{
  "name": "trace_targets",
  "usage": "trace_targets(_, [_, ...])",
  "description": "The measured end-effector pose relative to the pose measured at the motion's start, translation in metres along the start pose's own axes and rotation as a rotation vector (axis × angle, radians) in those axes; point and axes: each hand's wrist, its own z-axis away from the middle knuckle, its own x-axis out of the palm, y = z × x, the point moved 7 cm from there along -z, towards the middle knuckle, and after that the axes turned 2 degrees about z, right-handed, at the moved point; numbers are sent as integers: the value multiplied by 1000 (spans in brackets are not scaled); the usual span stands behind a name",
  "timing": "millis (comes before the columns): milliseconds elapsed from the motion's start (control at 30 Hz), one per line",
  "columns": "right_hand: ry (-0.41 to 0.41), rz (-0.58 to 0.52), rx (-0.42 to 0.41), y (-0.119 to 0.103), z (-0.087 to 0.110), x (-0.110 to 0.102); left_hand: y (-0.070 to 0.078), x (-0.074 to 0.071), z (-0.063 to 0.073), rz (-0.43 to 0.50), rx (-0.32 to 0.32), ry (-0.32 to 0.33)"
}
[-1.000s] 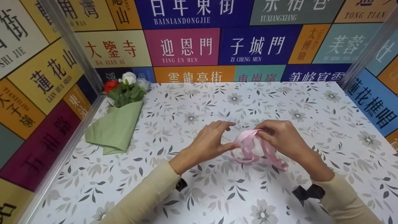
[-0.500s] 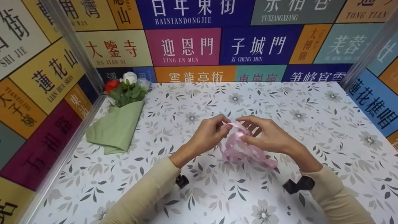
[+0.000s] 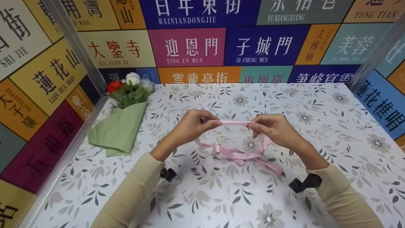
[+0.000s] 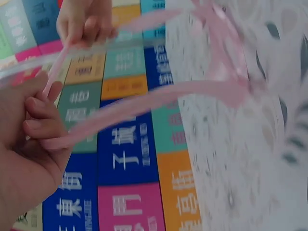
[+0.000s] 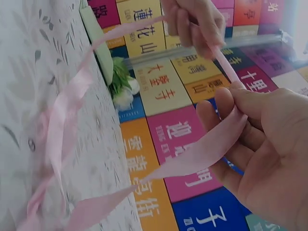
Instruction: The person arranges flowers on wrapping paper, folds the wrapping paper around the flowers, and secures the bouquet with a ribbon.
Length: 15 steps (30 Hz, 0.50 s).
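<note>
A pink satin ribbon (image 3: 234,123) is stretched straight between both hands above the table. My left hand (image 3: 193,125) pinches it between thumb and fingers; the right hand (image 3: 278,129) pinches it a short way to the right. Below them the slack lengths hang and lie in a loose heap on the tabletop. From the left wrist view, a strand of ribbon (image 4: 144,103) trails out of the left hand's curled fingers. In the right wrist view, a twisted tail of ribbon (image 5: 202,149) droops from under the right hand's thumb.
A bouquet wrapped in green paper (image 3: 118,129), with red and white roses (image 3: 131,79), lies at the table's left. The table (image 3: 269,196) wears a floral cover. Panels printed with characters (image 3: 186,47) wall its back and sides. A black wrist mount (image 3: 305,183) sits on the right sleeve.
Earlier the right hand held the bunched ribbon while the left was open beside it. The left hand then took hold, and now the hands have drawn apart, pulling a section taut.
</note>
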Motion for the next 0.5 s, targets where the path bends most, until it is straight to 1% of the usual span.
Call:
trace_targets(100, [53,-13,15,8,6,-16,-14,-26,10,-48,-13,23])
trace_targets(267, [169,34,69,25,21,-48,-38,-66,32,-77,-46,64])
trace_targets(400, [237,108,125,42,36,-72,-59,-94,55,-99,-92,69])
trace_targets(500, [251,177,177,57,50,-89,-75,-114,76,-108,-141,67])
